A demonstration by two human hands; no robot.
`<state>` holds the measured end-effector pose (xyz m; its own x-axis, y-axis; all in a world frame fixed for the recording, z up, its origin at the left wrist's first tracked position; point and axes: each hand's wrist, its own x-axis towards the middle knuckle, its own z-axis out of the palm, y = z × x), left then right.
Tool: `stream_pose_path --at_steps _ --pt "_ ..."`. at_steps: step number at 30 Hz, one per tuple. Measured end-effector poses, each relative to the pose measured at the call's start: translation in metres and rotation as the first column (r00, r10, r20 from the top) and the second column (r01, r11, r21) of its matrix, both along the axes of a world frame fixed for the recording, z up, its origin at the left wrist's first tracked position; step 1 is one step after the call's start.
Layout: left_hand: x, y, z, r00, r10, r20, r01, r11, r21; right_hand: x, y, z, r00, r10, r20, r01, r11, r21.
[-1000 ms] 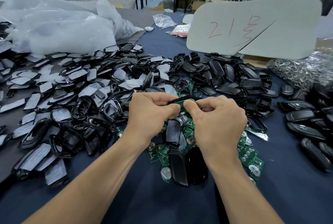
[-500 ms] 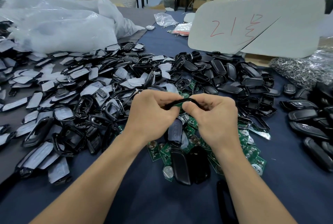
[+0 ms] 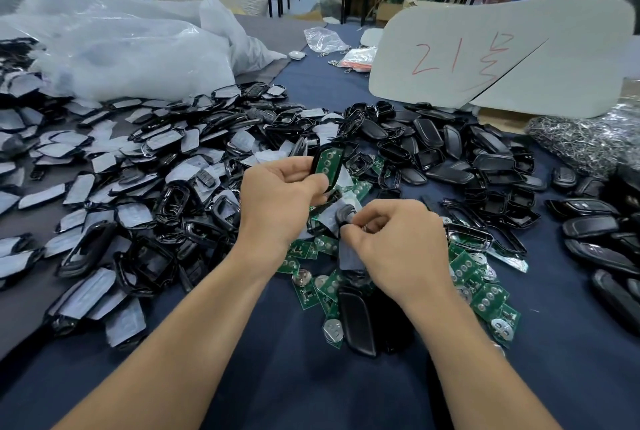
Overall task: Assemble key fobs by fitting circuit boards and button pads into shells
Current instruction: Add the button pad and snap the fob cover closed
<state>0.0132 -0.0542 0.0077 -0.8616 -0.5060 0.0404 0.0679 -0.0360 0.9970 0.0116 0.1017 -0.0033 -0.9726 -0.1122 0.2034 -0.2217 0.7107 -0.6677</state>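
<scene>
My left hand (image 3: pixel 277 194) grips a black key fob shell (image 3: pixel 327 161) with a green circuit board seated in it, held upright over the table's middle. Below and to the right of it, my right hand (image 3: pixel 398 242) pinches a small dark grey button pad (image 3: pixel 344 215) with a grey film hanging under it. Loose green circuit boards (image 3: pixel 485 294) lie scattered under and around both hands. A black shell half (image 3: pixel 356 320) lies near my right wrist.
A big heap of film-covered shell frames (image 3: pixel 138 180) fills the left. Black shell backs (image 3: pixel 450 149) pile up behind the hands, closed black fobs (image 3: pixel 595 232) at the right. Clear plastic bags (image 3: pixel 121 49), a white card marked in red (image 3: pixel 485 55) and metal key rings (image 3: pixel 588 142) stand further back.
My hands have parted. The left one lifted the shell with the board up and turned its face toward me; the right one dropped lower and now pinches a button pad.
</scene>
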Motion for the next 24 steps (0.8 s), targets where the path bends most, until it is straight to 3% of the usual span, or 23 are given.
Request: stream_pose_path --at_steps 4,7,10,15,24 --pt "0.001 0.003 -0.001 0.991 -0.130 -0.024 0.131 0.989 0.062 -0.002 0.004 0.001 0.995 0.014 0.096 0.022 0.933 -0.358" --pt "0.002 0.006 -0.001 0.977 -0.212 -0.019 0.213 0.976 0.054 -0.005 0.007 0.006 0.986 0.010 0.166 0.092 0.798 -0.596" --pt "0.003 0.008 -0.001 0.965 -0.262 0.009 0.262 0.965 -0.019 -0.009 0.011 0.010 0.977 0.000 0.214 0.159 0.669 -0.726" --pt "0.006 0.014 -0.004 0.940 -0.335 0.070 0.342 0.918 -0.201 -0.009 0.011 0.011 0.971 0.042 0.237 0.163 0.607 -0.777" --pt "0.008 0.014 -0.007 0.918 -0.393 0.050 0.393 0.886 -0.245 -0.012 0.014 0.003 0.988 -0.072 0.137 0.148 0.696 -0.703"
